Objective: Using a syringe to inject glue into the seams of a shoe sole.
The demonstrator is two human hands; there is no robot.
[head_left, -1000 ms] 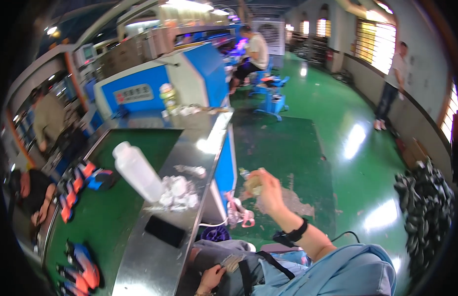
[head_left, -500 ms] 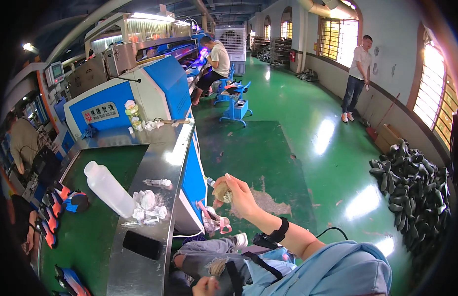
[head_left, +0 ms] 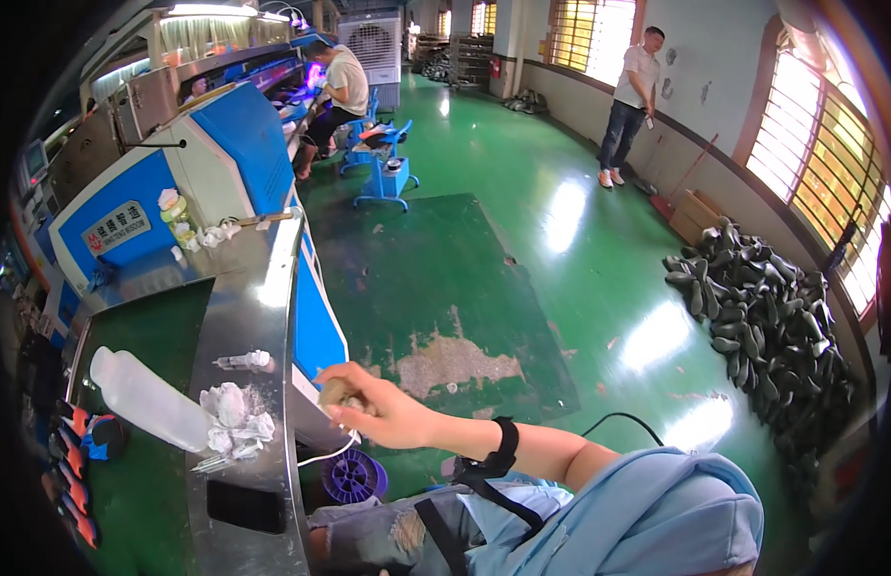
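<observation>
My right hand (head_left: 386, 411) reaches left across my lap, just off the metal table's edge. Its fingers are curled round a small roundish tan-grey lump (head_left: 341, 394), whose exact kind I cannot make out. A black strap circles that wrist. My left hand is out of sight below the lower edge. Nearest on the table (head_left: 244, 331) lie crumpled white tissues (head_left: 236, 422), a white plastic bottle (head_left: 150, 398) on its side or leaning, a clear syringe-like tube (head_left: 244, 362) and a black phone (head_left: 246, 506).
Orange-and-blue shoe parts (head_left: 73, 470) line the table's left side. A purple spool (head_left: 354, 477) stands on the floor by my legs. A blue-and-white machine (head_left: 244, 144) rises ahead. Dark shoe-shaped pieces (head_left: 762, 326) are heaped at right. One person sits working; another stands by the wall.
The view has swung right, so the scene sits further left. My right hand, still round the lump, has lowered and tilted toward the table edge. My left hand has dropped out of view.
</observation>
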